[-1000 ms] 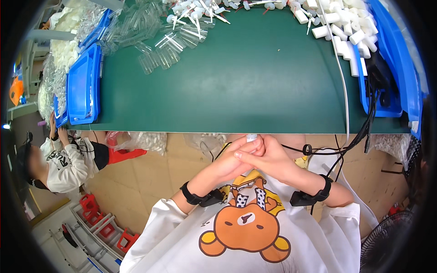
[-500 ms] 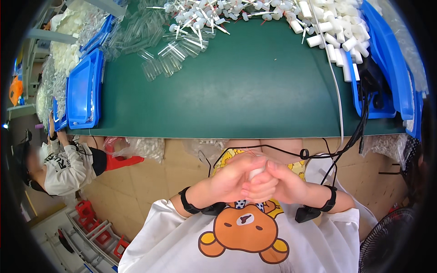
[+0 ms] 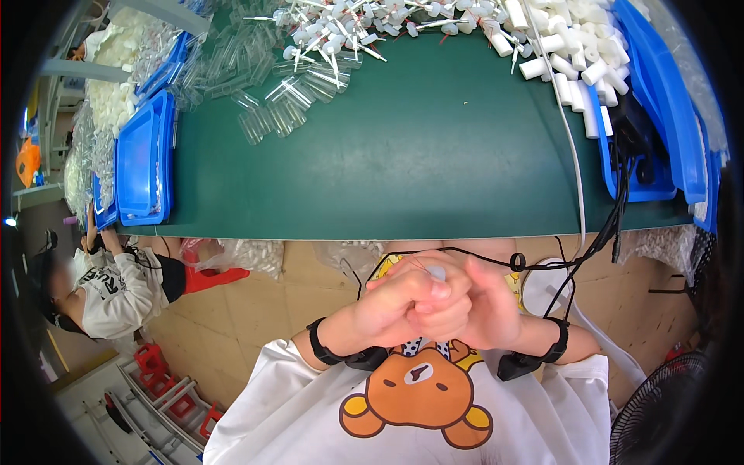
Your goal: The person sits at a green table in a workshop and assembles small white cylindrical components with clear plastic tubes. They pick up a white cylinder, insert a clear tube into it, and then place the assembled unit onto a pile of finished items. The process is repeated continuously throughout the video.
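Observation:
My left hand (image 3: 391, 306) and my right hand (image 3: 488, 306) are pressed together in front of my chest, below the table's near edge. Their fingers close around a small white plastic part (image 3: 436, 273); only its tip shows above the knuckles. Both wrists wear black bands. On the green table (image 3: 434, 170), well away from my hands, lie a heap of clear tubes (image 3: 271, 108), a pile of white pump pieces (image 3: 349, 31) and several white caps (image 3: 558, 54).
A blue tray (image 3: 143, 163) sits at the table's left end and blue bins (image 3: 663, 116) at the right. Black cables (image 3: 612, 209) hang off the right edge. Another person (image 3: 108, 283) crouches at the left. A fan (image 3: 659, 411) stands lower right, red stools (image 3: 155, 364) lower left.
My hands have drawn back from the table's edge toward my chest and closed more tightly over the small part. More of the table's far end has come into view.

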`<action>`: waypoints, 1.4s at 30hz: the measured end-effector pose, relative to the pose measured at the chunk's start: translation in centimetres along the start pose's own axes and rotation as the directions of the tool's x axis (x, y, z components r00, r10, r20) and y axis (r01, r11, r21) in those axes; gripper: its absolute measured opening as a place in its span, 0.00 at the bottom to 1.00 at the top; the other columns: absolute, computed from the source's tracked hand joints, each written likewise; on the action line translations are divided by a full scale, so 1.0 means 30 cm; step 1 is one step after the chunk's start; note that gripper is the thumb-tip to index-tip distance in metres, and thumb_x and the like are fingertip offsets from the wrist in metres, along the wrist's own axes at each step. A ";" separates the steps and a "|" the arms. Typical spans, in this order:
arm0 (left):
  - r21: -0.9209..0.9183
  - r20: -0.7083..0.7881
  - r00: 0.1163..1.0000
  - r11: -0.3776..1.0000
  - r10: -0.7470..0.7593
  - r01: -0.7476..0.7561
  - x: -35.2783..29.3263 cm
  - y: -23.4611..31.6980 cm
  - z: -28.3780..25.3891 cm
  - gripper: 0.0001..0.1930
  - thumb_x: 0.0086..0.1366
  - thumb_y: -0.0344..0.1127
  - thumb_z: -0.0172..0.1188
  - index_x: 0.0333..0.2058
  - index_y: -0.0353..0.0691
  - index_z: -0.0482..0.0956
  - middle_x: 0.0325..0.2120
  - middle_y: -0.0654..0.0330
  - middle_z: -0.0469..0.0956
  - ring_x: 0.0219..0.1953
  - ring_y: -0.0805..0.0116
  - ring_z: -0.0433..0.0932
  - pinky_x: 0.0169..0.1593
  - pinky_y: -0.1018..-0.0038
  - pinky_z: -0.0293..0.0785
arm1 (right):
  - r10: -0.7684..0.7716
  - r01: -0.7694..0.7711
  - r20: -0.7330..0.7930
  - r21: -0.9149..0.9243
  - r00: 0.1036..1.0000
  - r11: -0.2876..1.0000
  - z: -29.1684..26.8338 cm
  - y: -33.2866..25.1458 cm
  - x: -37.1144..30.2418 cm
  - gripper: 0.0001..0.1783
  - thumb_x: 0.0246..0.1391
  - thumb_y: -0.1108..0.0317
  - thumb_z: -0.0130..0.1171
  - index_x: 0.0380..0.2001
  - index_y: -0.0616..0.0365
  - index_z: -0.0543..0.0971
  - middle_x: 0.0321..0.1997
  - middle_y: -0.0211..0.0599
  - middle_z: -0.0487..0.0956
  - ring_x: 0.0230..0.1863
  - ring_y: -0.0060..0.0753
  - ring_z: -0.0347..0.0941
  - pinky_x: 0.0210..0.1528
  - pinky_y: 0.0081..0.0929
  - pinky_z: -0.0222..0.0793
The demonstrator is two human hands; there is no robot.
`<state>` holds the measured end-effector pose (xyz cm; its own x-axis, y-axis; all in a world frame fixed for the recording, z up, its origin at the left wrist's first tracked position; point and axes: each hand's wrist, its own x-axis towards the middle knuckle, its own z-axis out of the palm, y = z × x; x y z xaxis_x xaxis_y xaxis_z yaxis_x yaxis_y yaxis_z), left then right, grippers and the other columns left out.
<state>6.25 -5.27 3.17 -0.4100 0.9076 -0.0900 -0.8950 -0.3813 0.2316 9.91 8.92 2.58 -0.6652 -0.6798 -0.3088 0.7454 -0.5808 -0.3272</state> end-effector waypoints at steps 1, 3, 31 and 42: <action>-0.043 -0.009 1.000 0.999 0.008 -0.009 0.000 0.000 -0.001 0.18 0.61 0.42 0.44 0.14 0.47 0.55 0.09 0.71 0.53 0.12 0.79 0.49 0.18 0.78 0.45 | -0.015 0.015 -0.001 0.026 1.000 1.000 -0.009 0.004 -0.002 0.33 0.59 0.45 0.34 0.55 0.61 0.62 0.47 0.38 0.70 0.47 0.26 0.66 0.46 0.24 0.62; -0.128 -0.031 0.999 0.991 0.024 -0.028 0.003 -0.002 -0.002 0.17 0.63 0.38 0.43 0.15 0.45 0.56 0.10 0.71 0.53 0.13 0.80 0.50 0.19 0.79 0.47 | -0.028 0.030 -0.057 0.030 0.998 0.999 -0.007 -0.001 -0.008 0.33 0.59 0.44 0.32 0.54 0.62 0.63 0.48 0.38 0.70 0.48 0.28 0.65 0.48 0.25 0.61; 0.084 0.090 0.990 0.990 0.106 -0.113 0.032 -0.027 -0.012 0.18 0.66 0.44 0.42 0.20 0.41 0.60 0.15 0.67 0.59 0.19 0.76 0.59 0.28 0.77 0.61 | -0.054 0.025 -0.276 -0.109 0.960 0.994 0.029 -0.019 -0.041 0.30 0.61 0.45 0.29 0.50 0.59 0.65 0.46 0.37 0.69 0.47 0.26 0.67 0.44 0.23 0.65; 0.237 -0.078 0.986 0.963 0.149 -0.127 0.044 -0.034 -0.014 0.16 0.64 0.39 0.41 0.18 0.42 0.59 0.15 0.68 0.58 0.19 0.77 0.58 0.31 0.78 0.60 | -0.180 0.172 -0.119 -0.074 0.976 0.982 -0.069 0.032 -0.043 0.32 0.62 0.45 0.28 0.38 0.62 0.73 0.33 0.37 0.76 0.34 0.22 0.70 0.32 0.17 0.65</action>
<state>6.55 -3.76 2.41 -0.5511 0.8242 -0.1303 -0.7685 -0.4405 0.4641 11.39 10.15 0.83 -0.7889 -0.5058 -0.3491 0.6145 -0.6545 -0.4405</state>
